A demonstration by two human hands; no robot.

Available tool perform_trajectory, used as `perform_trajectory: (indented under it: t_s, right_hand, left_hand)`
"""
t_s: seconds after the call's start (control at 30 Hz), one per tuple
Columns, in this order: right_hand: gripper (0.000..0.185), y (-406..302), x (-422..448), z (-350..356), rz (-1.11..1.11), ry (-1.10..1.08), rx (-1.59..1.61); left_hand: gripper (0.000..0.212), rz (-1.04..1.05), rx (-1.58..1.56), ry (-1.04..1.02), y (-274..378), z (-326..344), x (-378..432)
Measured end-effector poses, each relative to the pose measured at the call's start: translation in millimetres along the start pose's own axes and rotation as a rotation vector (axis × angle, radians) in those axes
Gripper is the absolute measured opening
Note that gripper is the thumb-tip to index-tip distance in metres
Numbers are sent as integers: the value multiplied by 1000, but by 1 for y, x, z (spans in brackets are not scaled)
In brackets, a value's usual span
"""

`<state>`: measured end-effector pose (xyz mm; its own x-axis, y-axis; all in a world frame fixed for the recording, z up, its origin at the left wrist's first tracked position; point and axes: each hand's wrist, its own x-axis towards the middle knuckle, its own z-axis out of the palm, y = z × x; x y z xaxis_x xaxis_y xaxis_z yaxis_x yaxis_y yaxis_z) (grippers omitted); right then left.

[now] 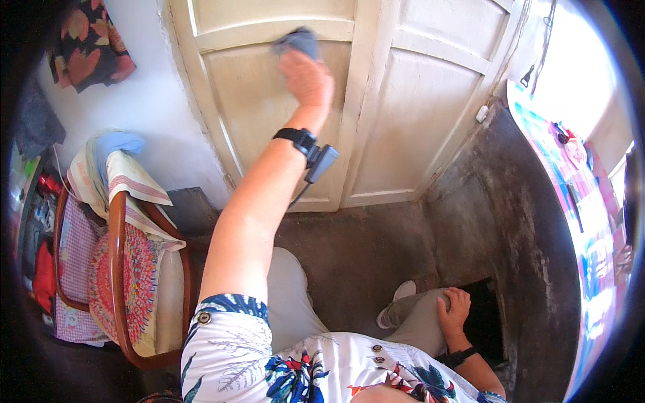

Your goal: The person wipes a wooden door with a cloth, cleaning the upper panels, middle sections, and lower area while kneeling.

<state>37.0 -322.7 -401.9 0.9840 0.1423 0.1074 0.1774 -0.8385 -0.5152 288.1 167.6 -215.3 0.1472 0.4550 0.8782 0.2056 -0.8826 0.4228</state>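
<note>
My left hand (307,80) reaches far forward and holds a bunched grey-blue cloth (302,41) against the left leaf of a cream panelled wooden door (277,101). Hand and cloth are slightly blurred, near a horizontal rail (227,38) of the door. A black strap with a small device (315,156) is around that wrist. My right hand (456,310) rests on my right knee, fingers spread, with nothing in it. A dark band (458,356) circles the right wrist.
A wooden armchair (118,282) with a round multicoloured mat (133,272) and draped cloths (136,176) stands at the left. At the right, a curved dark ledge wall (534,252) carries a checked cloth (569,201). Below it is a dark opening (486,312). Floral fabric (90,45) hangs upper left.
</note>
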Motion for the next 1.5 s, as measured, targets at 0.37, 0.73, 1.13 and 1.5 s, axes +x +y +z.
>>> perform_trajectory:
  t_s: [0.37,0.73,1.13,1.5]
  right_hand:
    - [25,4,-10,-3,-66,105,-73]
    - [22,-21,-1,-2,-233,132,-199]
    - [18,-1,1,0,-78,50,-9]
    - [20,12,-11,-3,-59,63,-125]
  left_hand:
    - [47,630,43,-101,-12,3,-55]
    - [27,463,236,-1251,-193,-59,-195]
    - [35,494,-20,208,-76,-100,70]
    - [15,660,105,178,-189,-61,8]
